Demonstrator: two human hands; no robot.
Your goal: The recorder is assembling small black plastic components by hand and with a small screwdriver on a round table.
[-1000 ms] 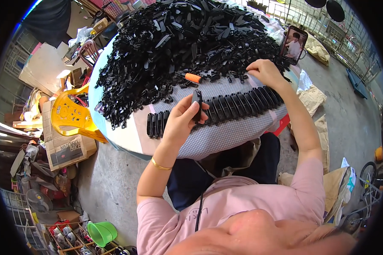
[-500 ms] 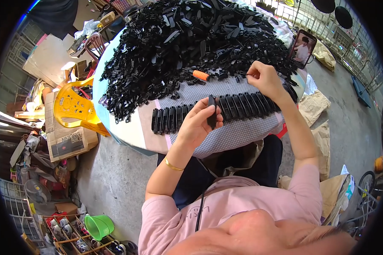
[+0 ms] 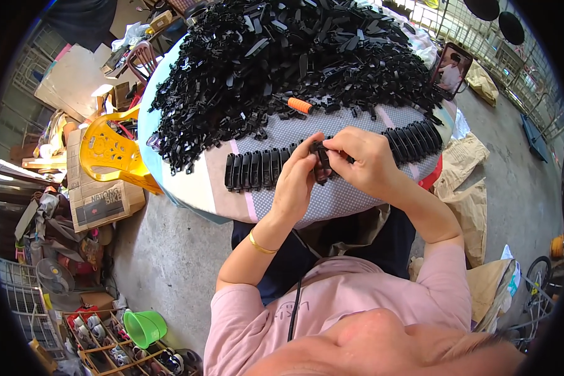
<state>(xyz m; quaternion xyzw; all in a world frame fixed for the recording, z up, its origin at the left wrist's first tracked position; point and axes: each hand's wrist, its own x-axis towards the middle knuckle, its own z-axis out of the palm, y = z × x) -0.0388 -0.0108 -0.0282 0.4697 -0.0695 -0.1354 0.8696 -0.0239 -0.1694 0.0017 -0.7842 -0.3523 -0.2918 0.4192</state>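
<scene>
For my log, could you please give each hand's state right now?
Left hand: closed, holding a black part.
Right hand: closed at that part; its exact grip cannot be told.

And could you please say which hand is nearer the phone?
Right: in the picture, the right hand is below and left of the phone; the left hand is farther left.

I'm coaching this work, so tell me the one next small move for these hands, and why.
I'd suggest pressing with the right hand near the upper end of the black piece while the left hand steadies it: both hands' fingers meet around that piece, the right fingertips near its upper end. Whether anything sits between them is hidden.
</scene>
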